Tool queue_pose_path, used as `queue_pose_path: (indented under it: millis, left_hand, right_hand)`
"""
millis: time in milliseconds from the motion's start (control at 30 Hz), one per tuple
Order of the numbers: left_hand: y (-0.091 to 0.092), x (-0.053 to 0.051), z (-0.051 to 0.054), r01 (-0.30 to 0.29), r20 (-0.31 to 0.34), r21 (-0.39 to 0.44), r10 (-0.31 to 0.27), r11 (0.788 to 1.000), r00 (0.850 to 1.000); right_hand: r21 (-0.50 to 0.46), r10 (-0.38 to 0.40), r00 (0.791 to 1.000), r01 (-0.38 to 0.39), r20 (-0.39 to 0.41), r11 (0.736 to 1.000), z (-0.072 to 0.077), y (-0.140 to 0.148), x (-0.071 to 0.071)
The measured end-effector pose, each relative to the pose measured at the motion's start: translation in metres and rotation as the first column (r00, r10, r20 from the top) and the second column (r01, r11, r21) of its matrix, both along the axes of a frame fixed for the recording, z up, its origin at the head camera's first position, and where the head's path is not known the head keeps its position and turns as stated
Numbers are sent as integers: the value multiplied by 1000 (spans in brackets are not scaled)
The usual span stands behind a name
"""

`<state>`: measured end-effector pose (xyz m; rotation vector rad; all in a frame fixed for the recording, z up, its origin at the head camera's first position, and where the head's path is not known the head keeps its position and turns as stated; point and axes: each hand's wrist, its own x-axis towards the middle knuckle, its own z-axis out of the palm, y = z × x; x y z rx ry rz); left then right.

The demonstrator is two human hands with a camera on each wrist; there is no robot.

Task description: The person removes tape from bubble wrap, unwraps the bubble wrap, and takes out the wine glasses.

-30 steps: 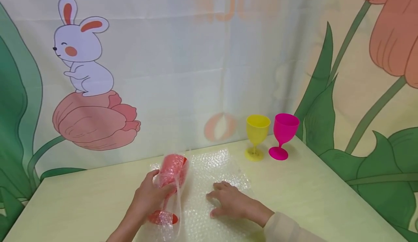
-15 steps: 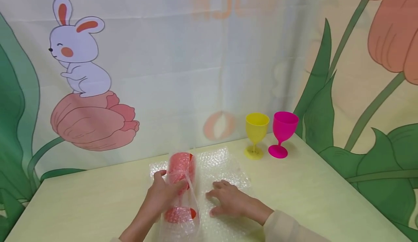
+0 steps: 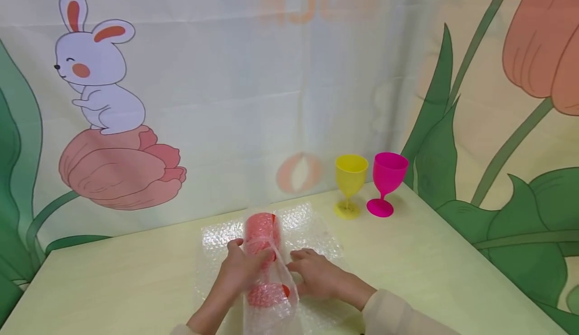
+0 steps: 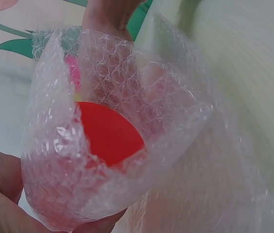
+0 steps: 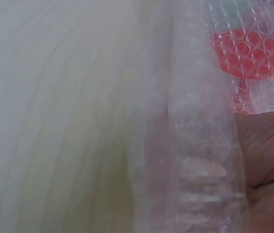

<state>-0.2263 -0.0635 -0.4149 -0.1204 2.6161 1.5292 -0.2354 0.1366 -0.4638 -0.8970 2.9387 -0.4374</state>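
A red goblet [image 3: 263,225] lies on its side, rolled in bubble wrap [image 3: 219,237], its foot toward me. My left hand [image 3: 240,273] grips the wrapped goblet from the left, thumb across it. In the left wrist view the goblet's red foot [image 4: 110,133] shows through the open end of the roll. My right hand [image 3: 318,277] rests on the flat part of the sheet, right beside the roll, fingers loosely bent. The right wrist view shows wrap [image 5: 195,97] in front of that hand's fingers, so they are partly hidden.
A yellow goblet [image 3: 351,174] and a magenta goblet [image 3: 390,172] stand upright at the back right of the pale table [image 3: 117,285]. Behind them hangs a printed curtain [image 3: 226,99] with a rabbit and tulips.
My left hand has rolled the wrapped goblet rightward over the sheet, up to my right hand. The right hand has stayed about where it was. The view has shifted slightly.
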Motion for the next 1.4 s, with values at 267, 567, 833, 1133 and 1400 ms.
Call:
queue_pose_path:
  millis: [267,567,833,1133,1400]
  left_hand:
    - [8,-3,-3,-19,15,-23,19,1000,1000]
    - [11,-9,-7,-2,-7,-69,1,998,1000]
    - [13,-10,-10,90,-49,-130,-97,987,994]
    - [23,-11,-11,111,-34,-179,-119,978,992]
    - [28,-13,-15,95,-9,-218,-99,971,995]
  right_hand:
    - [1,33,997,-33,-65,999,0,0,0]
    - [8,16,999,-15,-38,1000,-1,2,-1]
    - [-69,115,986,-107,122,992,9,18,-15]
    - [-346,17,989,36,149,938,13,22,-28]
    - [-403,-84,961,189,263,896,20,15,-27]
